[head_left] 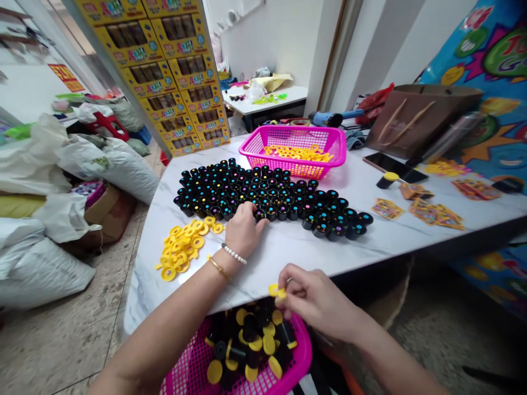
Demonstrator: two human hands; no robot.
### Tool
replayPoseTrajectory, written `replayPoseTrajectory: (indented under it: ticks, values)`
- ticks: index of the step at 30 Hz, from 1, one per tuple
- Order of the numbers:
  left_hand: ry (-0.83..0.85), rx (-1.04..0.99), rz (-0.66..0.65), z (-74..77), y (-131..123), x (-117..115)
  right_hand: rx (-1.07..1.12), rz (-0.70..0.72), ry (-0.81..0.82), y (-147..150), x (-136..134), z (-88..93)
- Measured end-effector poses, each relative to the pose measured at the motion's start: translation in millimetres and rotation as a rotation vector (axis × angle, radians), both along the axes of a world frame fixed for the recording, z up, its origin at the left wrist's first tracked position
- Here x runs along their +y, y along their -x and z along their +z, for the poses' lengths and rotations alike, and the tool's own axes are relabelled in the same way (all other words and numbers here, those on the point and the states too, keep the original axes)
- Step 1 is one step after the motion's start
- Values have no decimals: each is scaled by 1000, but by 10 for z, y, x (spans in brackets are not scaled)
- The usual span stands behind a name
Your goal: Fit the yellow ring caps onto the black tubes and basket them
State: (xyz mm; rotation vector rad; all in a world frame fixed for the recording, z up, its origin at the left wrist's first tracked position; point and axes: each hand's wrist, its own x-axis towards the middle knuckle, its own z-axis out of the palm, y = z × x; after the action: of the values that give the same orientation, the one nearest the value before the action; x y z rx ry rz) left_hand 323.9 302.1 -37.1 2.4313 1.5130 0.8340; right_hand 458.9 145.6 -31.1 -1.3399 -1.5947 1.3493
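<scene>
A small yellow ring (276,290) is pinched between the fingertips of the right hand (317,302), near the table's (296,247) near edge, above a pink basket (193,367) of capped black tubes. The left hand (244,230) is curled with fingers together on a black tube (258,214) at the near edge of the cluster; loose yellow rings (183,247) lie just left.

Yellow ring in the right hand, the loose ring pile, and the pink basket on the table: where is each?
yellow ring (273,289), head view, on its rim above the fingertips
ring pile (181,249), head view, middle of the heap
pink basket (263,144), head view, left wall
</scene>
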Motion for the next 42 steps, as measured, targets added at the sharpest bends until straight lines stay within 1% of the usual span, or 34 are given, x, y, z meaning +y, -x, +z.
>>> replayPoseTrajectory:
  ticks: [2,4,5,6,8,11,13,17,20,22,27,33,40,42]
  values:
    - [32,-37,-60,48,73,-118,-144,-142,-142,-87,69,-18]
    - [97,-82,-137,66,163,-264,-277,-284,-276,-182,144,-66]
    - [139,-94,-178,57,207,-338,-314,-332,-307,-224,181,-95]
    - [178,-93,-215,37,245,-408,-316,-355,-301,-256,216,-121]
    - [233,-68,-266,-25,298,-517,-194,-365,-195,-277,285,-155]
    - [249,-36,-294,-115,317,-589,132,-341,18,-202,397,-133]
    - [252,-39,-292,-139,310,-592,246,-331,77,-114,485,-83]
    - [278,-47,-290,-120,304,-572,220,-400,93,22,658,-12]
    - [303,-48,-289,-103,306,-568,226,-458,105,56,724,-25]
    - [306,-49,-296,-103,306,-571,219,-473,95,58,728,-50]
    - [293,-45,-302,-110,303,-567,207,-434,69,49,691,-98]
    - [276,-5,-300,-96,305,-556,237,-436,47,45,718,-141]
    - [282,45,-293,-85,296,-562,307,-389,131,41,760,-151]
    - [288,45,-285,-81,295,-567,295,-375,119,45,748,-146]
